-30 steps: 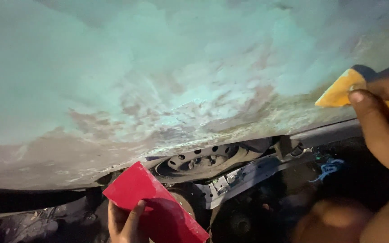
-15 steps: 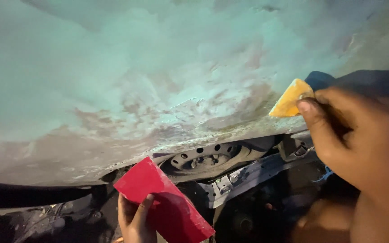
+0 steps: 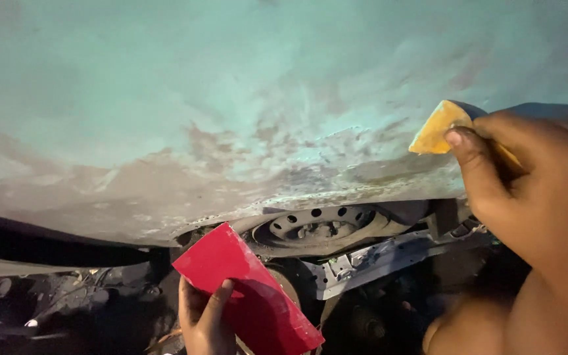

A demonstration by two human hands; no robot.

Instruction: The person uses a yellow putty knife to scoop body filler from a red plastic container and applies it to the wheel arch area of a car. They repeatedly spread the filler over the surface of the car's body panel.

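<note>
Under car panel (image 3: 231, 118) | steel wheel (image 3: 320, 227) | left hand (image 3: 202, 322) grips red card (image 3: 251, 296) | right hand (image 3: 534, 190) pinches yellow spreader (image 3: 435, 129)

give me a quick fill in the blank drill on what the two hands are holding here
1. The left hand holds a flat ____ card.
2. The right hand presses a ____ spreader against the panel.
3. A steel ____ with round holes shows below the panel's edge.

Missing words: red; yellow; wheel
</note>
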